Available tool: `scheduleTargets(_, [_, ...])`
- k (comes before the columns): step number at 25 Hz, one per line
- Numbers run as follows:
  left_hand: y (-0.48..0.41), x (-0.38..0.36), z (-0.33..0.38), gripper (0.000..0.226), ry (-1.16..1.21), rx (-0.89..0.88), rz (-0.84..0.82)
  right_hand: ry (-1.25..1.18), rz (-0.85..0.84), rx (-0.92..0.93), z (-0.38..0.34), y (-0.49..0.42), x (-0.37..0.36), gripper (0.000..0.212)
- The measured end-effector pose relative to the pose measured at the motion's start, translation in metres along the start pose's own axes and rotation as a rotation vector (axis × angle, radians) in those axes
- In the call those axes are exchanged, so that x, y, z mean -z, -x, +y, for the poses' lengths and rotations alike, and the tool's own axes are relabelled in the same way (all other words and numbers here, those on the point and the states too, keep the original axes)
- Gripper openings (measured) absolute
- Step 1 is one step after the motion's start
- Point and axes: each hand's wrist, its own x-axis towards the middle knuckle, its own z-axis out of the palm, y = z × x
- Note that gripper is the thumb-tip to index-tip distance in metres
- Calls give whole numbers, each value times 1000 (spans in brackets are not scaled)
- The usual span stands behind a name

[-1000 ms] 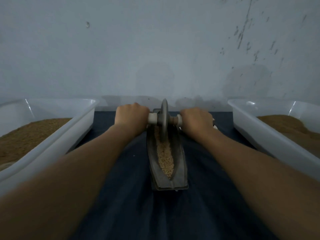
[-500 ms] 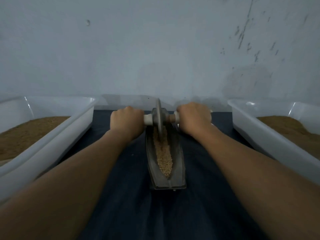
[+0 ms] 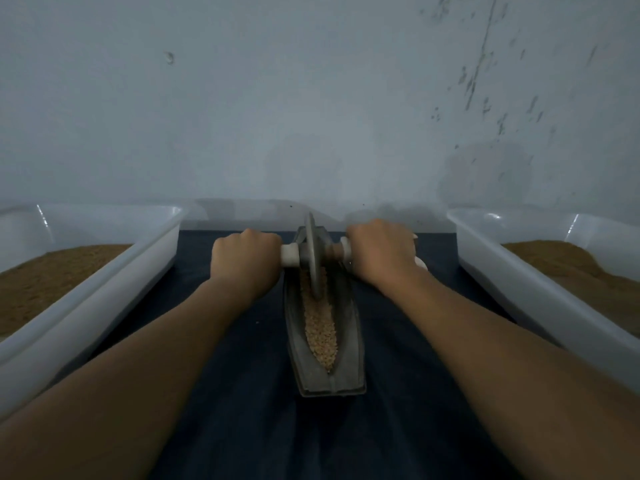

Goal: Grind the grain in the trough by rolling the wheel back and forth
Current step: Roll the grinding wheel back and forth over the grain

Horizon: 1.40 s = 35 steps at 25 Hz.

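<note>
Wheel (image 3: pixel 313 251) stood at the trough's (image 3: pixel 346 341) far end, rim in the grain (image 3: pixel 320 327). Left hand (image 3: pixel 246 261) and right hand (image 3: pixel 379 254) each gripped an axle end, fingers curled. Risk judged: an uneven pull could tilt the wheel onto the trough wall and spill grain.

Open down two lanes of dark cloth (image 3: pixel 242 427), one each side of the trough (image 3: pixel 346 375). Walled in left by a white tub (image 3: pixel 104 299) and right by a second tub (image 3: pixel 519 289) (both holding brown meal (image 3: pixel 52 282)). Barred at the far end by the wheel (image 3: pixel 313 254), gripped by the left hand (image 3: pixel 246 261) and right hand (image 3: pixel 381 258), with the wall (image 3: pixel 311 116) close behind.
</note>
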Motion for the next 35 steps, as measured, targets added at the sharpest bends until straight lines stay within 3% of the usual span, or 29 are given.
scheduleTargets(3, [12, 6, -8, 5, 24, -76, -19, 0, -75, 108, 9, 11, 9, 8])
scheduleTargets(4, [23, 5, -13, 7, 21, -144, 69, -3, -18, 169, 17, 29, 7, 13])
scheduleTargets(6, [49, 12, -20, 36, -42, -283, 266, 40, 245, 218, 28, 67, 7, 30])
scheduleTargets(8, [54, 20, -21, 55, -48, -273, 299, 59, 386, 187, 31, 73, 9, 38])
scheduleTargets(10, [49, 9, -12, 44, -121, -174, 173, 63, 261, 117, 20, 65, -2, 34])
scheduleTargets(13, [13, 14, 6, 3, -115, -111, 107, -122, 6, -39, 8, 28, -11, 16])
scheduleTargets(16, [7, 20, 4, 10, -102, -160, 33, -143, -76, -11, 15, 27, -6, 9])
scheduleTargets(20, [52, 10, -21, 27, -53, -291, 207, 23, 384, 188, 29, 73, -2, 33])
scheduleTargets(21, [55, 10, -22, 33, -67, -271, 242, 24, 410, 190, 31, 74, -3, 33])
scheduleTargets(23, [48, 4, -15, 34, -107, -191, 192, 10, 305, 133, 23, 64, -9, 28])
scheduleTargets(26, [14, 7, 1, 5, -61, -94, 109, -51, 75, -38, 6, 31, -8, 11])
scheduleTargets(29, [12, 17, 0, 4, -65, -152, 77, -118, -25, -18, 12, 33, -5, 8])
scheduleTargets(33, [58, 13, -18, 46, -36, -285, 315, 11, 407, 197, 31, 75, -3, 33])
scheduleTargets(35, [59, 4, -17, 46, -16, -209, 299, 34, 395, 186, 28, 70, -4, 28])
